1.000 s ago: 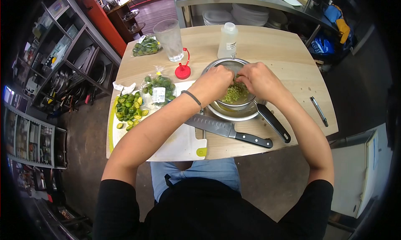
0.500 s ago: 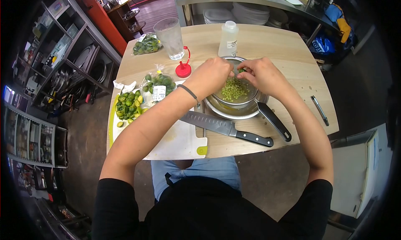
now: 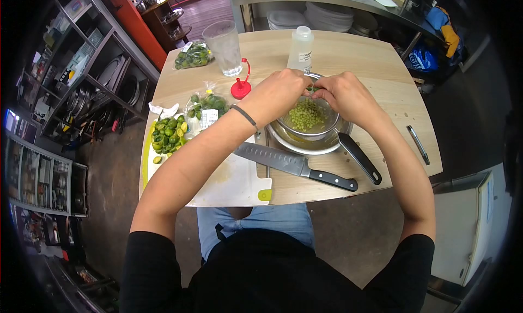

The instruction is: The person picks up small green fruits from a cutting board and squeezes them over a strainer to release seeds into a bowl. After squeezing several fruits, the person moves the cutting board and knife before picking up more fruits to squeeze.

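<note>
Above a metal strainer [image 3: 333, 130], my left hand [image 3: 287, 89] and my right hand [image 3: 346, 98] meet with bent fingers, pinching a small green citrus [image 3: 311, 88] between them. My fingers cover most of the fruit. Pale green seeds and pulp [image 3: 306, 114] lie in the strainer, which rests over a metal bowl [image 3: 305, 148]. Its black handle [image 3: 359, 157] points toward my right. In front, a large knife [image 3: 278, 161] lies partly over the white cutting board [image 3: 231, 182]. Cut citrus halves [image 3: 168, 133] are piled at the board's left, beside a bag of small green citrus [image 3: 213, 101].
Behind my hands stands a translucent bottle [image 3: 300, 49]. A red squeeze cap [image 3: 240, 88], a clear pitcher [image 3: 224, 49] and another bag of green citrus [image 3: 193, 55] are at the back left. A pen [image 3: 418, 144] lies near the table's right edge.
My hands have shifted slightly away from me and to the right, still together over the strainer with the citrus. The camera view has moved a little; the table items look unchanged.
</note>
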`<state>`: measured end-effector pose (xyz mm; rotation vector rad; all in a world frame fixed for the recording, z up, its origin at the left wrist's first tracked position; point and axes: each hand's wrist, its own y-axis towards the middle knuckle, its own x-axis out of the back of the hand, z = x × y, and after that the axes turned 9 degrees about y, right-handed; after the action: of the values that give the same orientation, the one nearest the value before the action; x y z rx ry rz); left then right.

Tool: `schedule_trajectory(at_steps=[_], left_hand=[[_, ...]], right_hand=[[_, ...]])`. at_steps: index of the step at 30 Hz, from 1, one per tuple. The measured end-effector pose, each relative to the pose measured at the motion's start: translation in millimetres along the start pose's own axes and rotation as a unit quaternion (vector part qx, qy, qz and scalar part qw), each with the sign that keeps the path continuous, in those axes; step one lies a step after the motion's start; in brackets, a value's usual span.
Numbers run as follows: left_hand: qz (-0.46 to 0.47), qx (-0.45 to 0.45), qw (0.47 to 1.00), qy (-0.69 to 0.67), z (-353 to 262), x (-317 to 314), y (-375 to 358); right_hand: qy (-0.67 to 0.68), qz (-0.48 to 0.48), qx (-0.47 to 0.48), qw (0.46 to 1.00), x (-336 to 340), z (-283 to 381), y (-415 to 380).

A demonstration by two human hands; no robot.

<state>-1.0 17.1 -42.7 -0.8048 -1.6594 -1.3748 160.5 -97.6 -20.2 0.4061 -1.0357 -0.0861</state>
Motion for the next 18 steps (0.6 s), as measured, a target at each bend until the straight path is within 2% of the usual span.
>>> schedule_trajectory(at_steps=[5, 10, 13, 18], left_hand=[[-0.005, -0.024, 1.0, 0.016, 0.7, 0.9, 0.6], [0.004, 0.005, 0.998, 0.061, -0.4, 0.1, 1.2], [-0.006, 0.005, 0.999, 0.05, -4.3, 3.2, 0.0], [-0.022, 0.024, 0.999, 0.032, -7.0, 9.6, 0.3]], right_hand=[[-0.043, 0.003, 0.01, 0.999, -1.9, 2.6, 2.7], [-0.076, 0.009, 0.002, 0.997, -1.1, 2.5, 2.7], [-0.043, -0.01, 0.03, 0.999, -2.1, -0.2, 1.3], [-0.038, -0.021, 0.012, 0.999, 7.6, 5.2, 1.8]])
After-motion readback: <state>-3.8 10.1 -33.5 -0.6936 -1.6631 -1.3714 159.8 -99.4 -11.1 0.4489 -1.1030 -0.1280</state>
